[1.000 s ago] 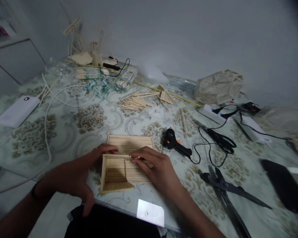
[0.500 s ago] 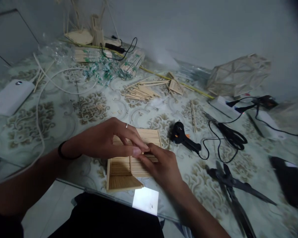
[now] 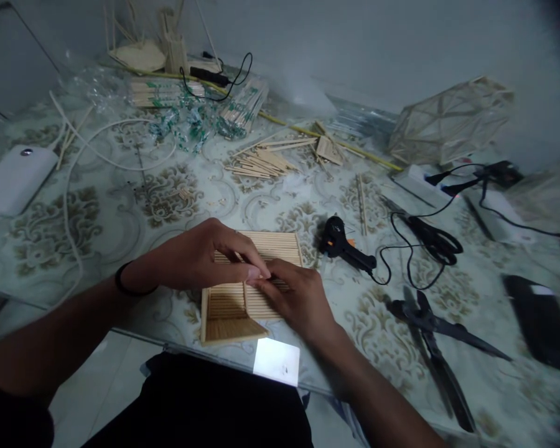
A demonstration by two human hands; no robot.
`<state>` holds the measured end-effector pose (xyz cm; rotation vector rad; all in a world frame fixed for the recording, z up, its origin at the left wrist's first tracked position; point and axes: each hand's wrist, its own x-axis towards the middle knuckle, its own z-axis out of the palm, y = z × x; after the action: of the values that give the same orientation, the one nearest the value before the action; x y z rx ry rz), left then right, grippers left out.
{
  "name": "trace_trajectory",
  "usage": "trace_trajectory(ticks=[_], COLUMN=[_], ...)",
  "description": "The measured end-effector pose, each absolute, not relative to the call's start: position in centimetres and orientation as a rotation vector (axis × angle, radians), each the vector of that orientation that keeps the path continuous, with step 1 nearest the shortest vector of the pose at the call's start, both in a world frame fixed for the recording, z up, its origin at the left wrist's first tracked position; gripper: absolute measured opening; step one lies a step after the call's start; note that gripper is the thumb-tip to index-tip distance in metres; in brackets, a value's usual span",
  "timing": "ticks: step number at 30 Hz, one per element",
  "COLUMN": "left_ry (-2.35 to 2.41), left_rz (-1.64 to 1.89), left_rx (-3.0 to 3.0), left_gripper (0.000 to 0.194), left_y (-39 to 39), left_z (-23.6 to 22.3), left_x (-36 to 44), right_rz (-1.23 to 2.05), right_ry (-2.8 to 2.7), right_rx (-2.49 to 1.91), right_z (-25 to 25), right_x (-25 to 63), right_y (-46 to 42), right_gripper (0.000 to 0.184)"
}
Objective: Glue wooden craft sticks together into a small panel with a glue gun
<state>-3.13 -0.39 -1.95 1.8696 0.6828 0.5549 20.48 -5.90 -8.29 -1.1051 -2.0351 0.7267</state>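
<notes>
In front of me lies a small structure of thin wooden sticks, set side by side into a ribbed base with low upright walls at its near left corner. Above its middle, my left hand reaches in from the left, thumb and fingers pinched together. My right hand meets it there, its fingertips closed against the left ones. Whatever sits between the fingertips is too small and covered to make out. Both hands hide part of the base. A black glue gun lies on the table just right of the structure.
Loose wooden sticks and plastic-wrapped stick bundles lie farther back. On the right are scissors, black pliers-like cutters, a dark phone and a power strip with cords. A white power bank rests left.
The view has tilted slightly, so things sit a bit higher in the frame. Both hands stay pinched together over the structure, their fingertips shifted slightly left.
</notes>
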Motion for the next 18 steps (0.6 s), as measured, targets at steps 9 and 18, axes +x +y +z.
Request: trace_trajectory(ticks=[9, 18], left_ry=[0.664, 0.651], left_rz=[0.594, 0.558], left_rx=[1.833, 1.841], left_gripper=[0.022, 0.022], left_y=[-0.46, -0.47], left_z=[-2.15, -1.99], left_x=[-2.96, -3.09], right_rz=[0.69, 0.656], right_ry=[-2.098, -2.111], right_rx=[-1.094, -1.084], right_z=[-8.42, -9.0], right_x=[20.33, 20.19], right_y=[-6.17, -6.57], right_gripper=[0.014, 0.01])
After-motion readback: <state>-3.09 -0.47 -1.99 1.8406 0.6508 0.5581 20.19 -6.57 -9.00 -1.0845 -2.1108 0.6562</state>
